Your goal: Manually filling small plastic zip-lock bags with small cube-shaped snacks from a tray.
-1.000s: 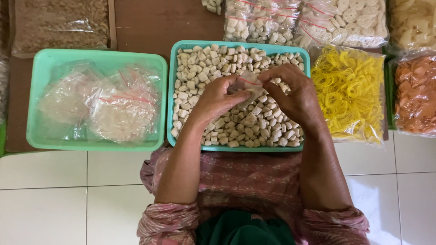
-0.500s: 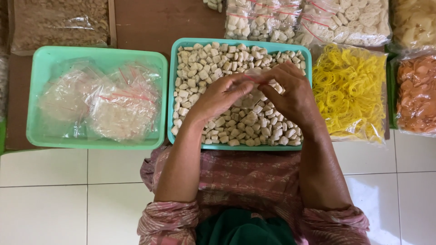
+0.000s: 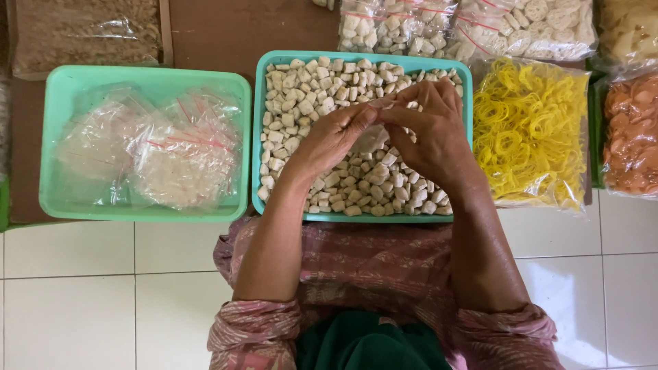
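Left: green tray (image 3: pixel 55 205) of filled clear bags (image 3: pixel 171 157). Centre: left hand (image 3: pixel 332 137) and right hand (image 3: pixel 425 130) pinched together on a small clear bag (image 3: pixel 373 140) over the teal tray (image 3: pixel 259 137) of pale crackers (image 3: pixel 356 192). Best kept low above that tray, catching spills. Right: yellow-ring bag (image 3: pixel 528 130) crowding the rim; little free room.

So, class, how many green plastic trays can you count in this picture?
2. One green tray on the left holds clear bags; the other tray, in the middle under both hands, holds pale pieces. Green edges at the picture's sides may be more.
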